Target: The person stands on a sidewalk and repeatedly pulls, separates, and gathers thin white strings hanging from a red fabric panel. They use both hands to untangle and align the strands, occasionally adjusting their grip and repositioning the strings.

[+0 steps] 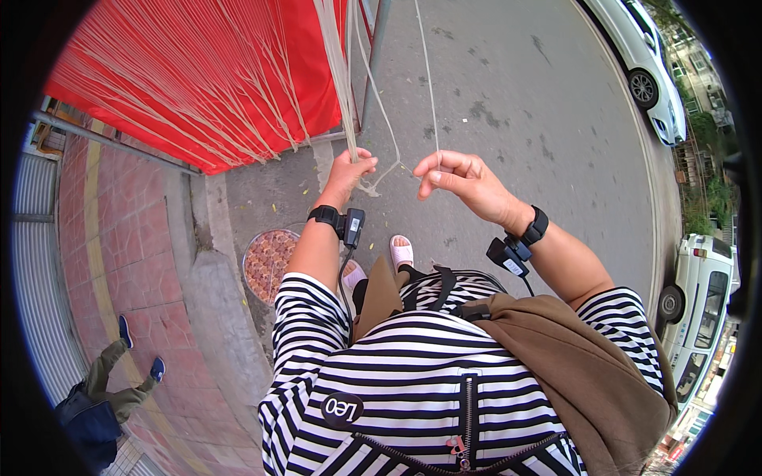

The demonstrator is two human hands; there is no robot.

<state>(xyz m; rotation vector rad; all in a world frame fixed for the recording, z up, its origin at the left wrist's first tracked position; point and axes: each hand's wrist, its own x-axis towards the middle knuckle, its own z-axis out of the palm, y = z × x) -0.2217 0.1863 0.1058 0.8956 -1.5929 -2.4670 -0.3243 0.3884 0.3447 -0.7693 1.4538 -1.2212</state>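
A bundle of pale strings (343, 89) comes down beside a red cloth (208, 71), and my left hand (351, 172) closes around it near its lower end. Below and beside that hand, loose string ends (370, 189) dangle. To the right, my right hand (467, 178) pinches a single pale string (430, 71) that rises out of view at the top. Many more strings spread over the front of the cloth, with clumped lower ends. Each wrist wears a black strap with a small device.
A metal pole frame (375, 59) stands around the cloth. A round patterned tray or cover (271, 265) lies on the ground at my left. Beyond the curb (223, 321), a person (101, 410) is on the red pavement. A white car (646, 65) and a white van (702, 297) are at the right.
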